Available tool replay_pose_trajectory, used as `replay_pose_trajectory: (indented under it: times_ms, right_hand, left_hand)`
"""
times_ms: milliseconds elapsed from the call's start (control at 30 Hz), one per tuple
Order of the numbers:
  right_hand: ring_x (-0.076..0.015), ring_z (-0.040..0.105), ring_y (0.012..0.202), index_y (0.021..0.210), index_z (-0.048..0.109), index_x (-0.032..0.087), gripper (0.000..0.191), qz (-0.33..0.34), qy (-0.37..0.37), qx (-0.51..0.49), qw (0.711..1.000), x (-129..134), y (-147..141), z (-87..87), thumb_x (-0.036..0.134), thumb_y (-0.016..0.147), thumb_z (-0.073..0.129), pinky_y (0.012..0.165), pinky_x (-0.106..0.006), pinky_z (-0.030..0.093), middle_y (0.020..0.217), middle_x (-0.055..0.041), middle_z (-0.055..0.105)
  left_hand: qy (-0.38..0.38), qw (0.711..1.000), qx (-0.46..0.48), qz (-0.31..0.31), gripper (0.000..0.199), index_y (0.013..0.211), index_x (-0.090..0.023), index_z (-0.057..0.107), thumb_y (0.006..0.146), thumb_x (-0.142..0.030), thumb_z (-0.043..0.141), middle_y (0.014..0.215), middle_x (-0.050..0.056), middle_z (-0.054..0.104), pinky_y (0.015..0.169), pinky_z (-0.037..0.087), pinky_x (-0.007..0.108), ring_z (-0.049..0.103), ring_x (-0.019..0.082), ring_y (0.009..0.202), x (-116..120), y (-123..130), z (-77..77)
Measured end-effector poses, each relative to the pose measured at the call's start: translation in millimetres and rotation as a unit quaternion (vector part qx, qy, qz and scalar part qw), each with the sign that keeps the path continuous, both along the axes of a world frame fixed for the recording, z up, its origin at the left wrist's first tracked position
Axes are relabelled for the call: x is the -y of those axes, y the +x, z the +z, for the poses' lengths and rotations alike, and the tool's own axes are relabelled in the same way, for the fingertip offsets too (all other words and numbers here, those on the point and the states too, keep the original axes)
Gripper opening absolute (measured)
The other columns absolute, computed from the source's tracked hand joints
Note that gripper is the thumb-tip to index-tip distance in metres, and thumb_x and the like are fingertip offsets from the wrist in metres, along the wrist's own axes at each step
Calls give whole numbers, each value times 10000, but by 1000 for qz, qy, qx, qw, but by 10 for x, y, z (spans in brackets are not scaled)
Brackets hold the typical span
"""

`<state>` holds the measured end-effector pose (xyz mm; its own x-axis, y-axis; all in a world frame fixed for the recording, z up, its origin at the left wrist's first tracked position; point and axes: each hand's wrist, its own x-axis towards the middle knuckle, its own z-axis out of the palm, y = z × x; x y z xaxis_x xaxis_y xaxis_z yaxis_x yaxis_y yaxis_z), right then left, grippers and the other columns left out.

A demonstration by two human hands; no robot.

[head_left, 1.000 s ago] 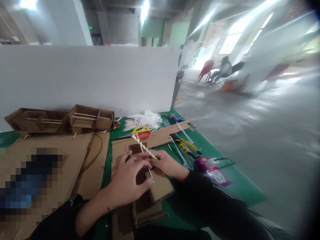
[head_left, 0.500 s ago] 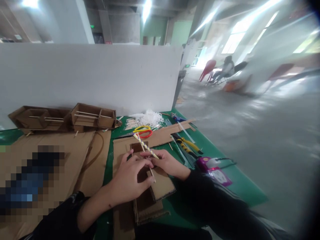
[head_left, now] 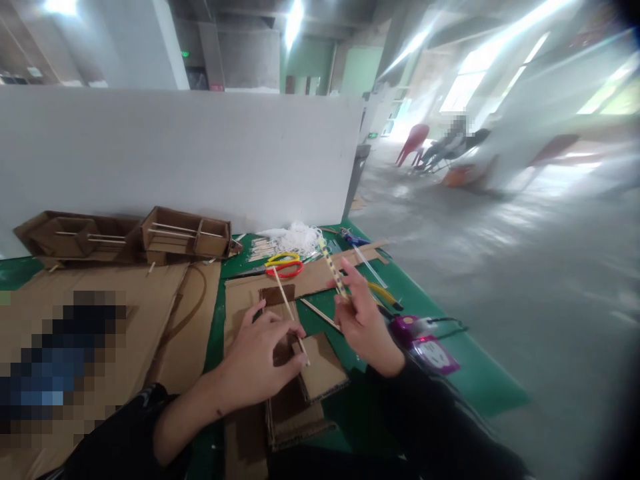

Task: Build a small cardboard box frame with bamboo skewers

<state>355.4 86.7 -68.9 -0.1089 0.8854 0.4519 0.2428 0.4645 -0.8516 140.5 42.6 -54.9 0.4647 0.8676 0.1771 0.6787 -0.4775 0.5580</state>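
Your left hand (head_left: 265, 353) pinches a thin, pale wooden stick (head_left: 286, 295) between thumb and fingers, holding it slanted over the narrow, open brown cardboard box (head_left: 295, 415) in front of you. A flat brown cardboard piece (head_left: 324, 367) sits at the box's right side, beside your left thumb. Your right hand (head_left: 367, 327) is apart from the left, its fingers closed around the lower end of a slim yellow stick with dark markings (head_left: 331, 263), which points up and away from you. A second pale wooden stick (head_left: 319, 313) reaches toward your right fingers; whether they touch it, you cannot tell. Beyond the box lie scissors with yellow and red handles (head_left: 284, 265), near a tangled heap of white loops (head_left: 297, 237). To the right, yellow-handled pliers (head_left: 385, 295) and a purple-and-white power strip (head_left: 435, 350) rest on the green tabletop (head_left: 495, 383).
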Motion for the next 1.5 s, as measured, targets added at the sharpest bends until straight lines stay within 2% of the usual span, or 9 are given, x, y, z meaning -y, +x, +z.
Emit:
replay_pose_trajectory:
  times_ms: [233, 300, 367, 533, 667, 833, 933, 1233, 1500]
  right_hand:
    - [-262, 699, 833, 1124, 592, 250, 264, 184, -124, -267, 938, 414, 135, 320, 378, 893, 582, 683, -411, 570, 974, -87, 719]
    - [-201, 676, 649, 895, 573, 248, 83, 182, -109, -266, 940, 495, 120, 334, 317, 898, 620, 618, -330, 540, 670, -7, 704]
    - [-160, 604, 492, 764, 550, 228, 279, 160, -103, -246, 950, 550, 95, 312, 411, 968, 505, 538, -280, 491, 494, 19, 618]
    - [-224, 675, 738, 1058, 664, 176, 660, 176, -154, -179, 956, 596, 10, 238, 727, 894, 341, 625, -332, 530, 858, -104, 723]
    - [-103, 484, 471, 665, 593, 183, 402, 96, -118, -208, 966, 580, -71, 148, 496, 917, 565, 490, -229, 426, 520, 33, 490]
    - [-123, 499, 463, 743, 670, 158, 516, 130, -208, -143, 959, 528, -163, 89, 559, 952, 421, 454, -239, 405, 548, -15, 577]
    - [-98, 435, 447, 531, 570, 156, 540, 55, -174, -89, 979, 501, -217, 47, 546, 904, 531, 432, -218, 334, 480, 5, 489]
    - [-97, 482, 435, 524, 561, 164, 519, -57, -59, 42, 996, 546, -287, -3, 450, 951, 487, 453, -225, 335, 454, 3, 531]
    - [-78, 394, 431, 489, 448, 173, 491, -60, 34, 116, 991, 533, -326, -39, 319, 952, 523, 461, -239, 290, 439, 30, 449]
  left_hand:
    - [-13, 1000, -13, 15, 219, 1057, -317, 599, 865, -421, 589, 1014, -14, 679, 1173, 127, 555, 570, 252, 1119, 8, -3, 4]
    - [-10, 1000, -12, 12, 213, 1056, -312, 600, 866, -408, 588, 1019, -15, 681, 1178, 118, 549, 573, 250, 1114, 9, 0, 8]
    - [-10, 1000, -11, 14, 212, 1055, -306, 602, 863, -395, 593, 1030, -15, 682, 1184, 106, 540, 575, 245, 1112, 5, 1, 7]
    - [-5, 1000, -6, 8, 253, 1078, -293, 602, 850, -400, 622, 1040, -13, 686, 1197, 66, 520, 583, 226, 1108, -12, -4, -17]
    - [1, 1000, -1, 5, 239, 1076, -300, 604, 857, -393, 622, 999, -22, 693, 1198, 75, 507, 604, 202, 1042, -9, -6, -18]
    - [3, 1000, 7, 1, 229, 1074, -295, 605, 857, -367, 620, 993, -24, 687, 1201, 75, 506, 609, 196, 1019, -13, -6, -10]
    - [3, 1000, 8, 1, 232, 1073, -300, 599, 851, -362, 625, 1007, -31, 685, 1201, 76, 505, 601, 200, 1037, -17, -5, -11]
    - [8, 1000, 4, 9, 233, 1068, -304, 589, 845, -355, 631, 975, -47, 679, 1203, 67, 476, 605, 177, 1021, -9, -6, -24]
    - [27, 1000, 6, 12, 225, 1058, -290, 597, 845, -358, 629, 974, -42, 697, 1200, 99, 484, 617, 184, 1012, -13, 2, -36]
